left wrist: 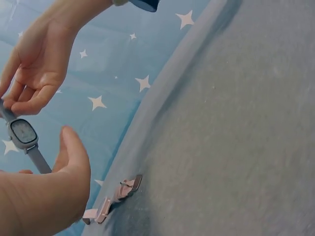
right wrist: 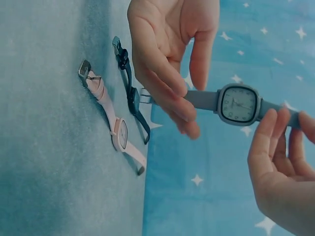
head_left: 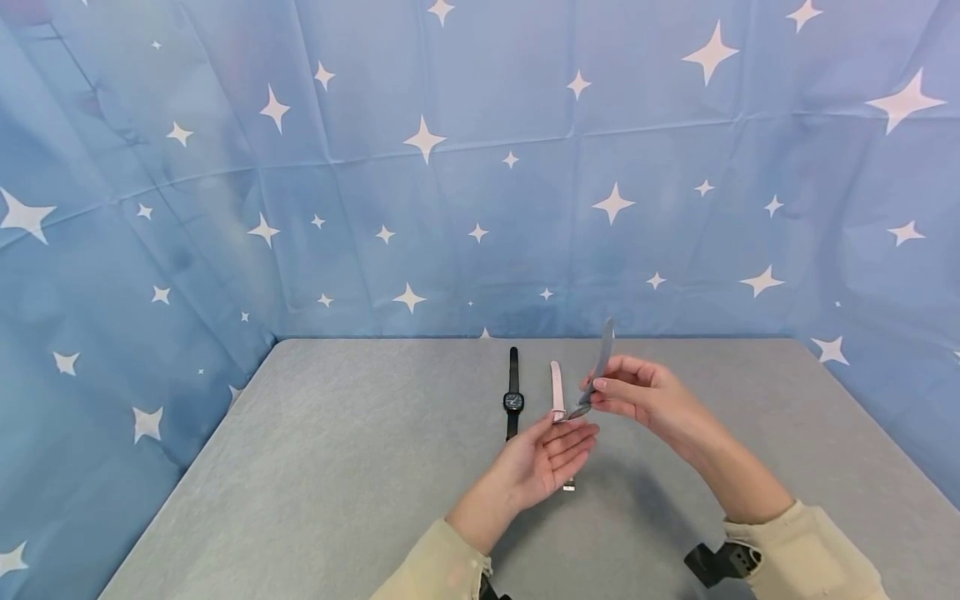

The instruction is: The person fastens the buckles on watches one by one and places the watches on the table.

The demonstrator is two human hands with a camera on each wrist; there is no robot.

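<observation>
A grey wristwatch (right wrist: 238,104) with a squarish pale dial is held up above the table. My right hand (head_left: 648,400) pinches one part of its strap between thumb and fingertips, shown also in the right wrist view. My left hand (head_left: 543,462) is turned palm up with fingers nearly straight, right at the strap's buckle end. In the right wrist view, the left fingers (right wrist: 165,73) partly hide that strap end. A pink wristwatch (right wrist: 119,133) lies on the table below, partly covered by my left hand in the head view. Left of it lies a black wristwatch (head_left: 513,402).
The grey table (head_left: 337,450) has its far edge against a blue curtain (head_left: 360,192) with white stars. More of this cloth hangs along both sides. Dark wrist-worn devices (head_left: 720,562) sit at the beige sleeves (head_left: 810,550).
</observation>
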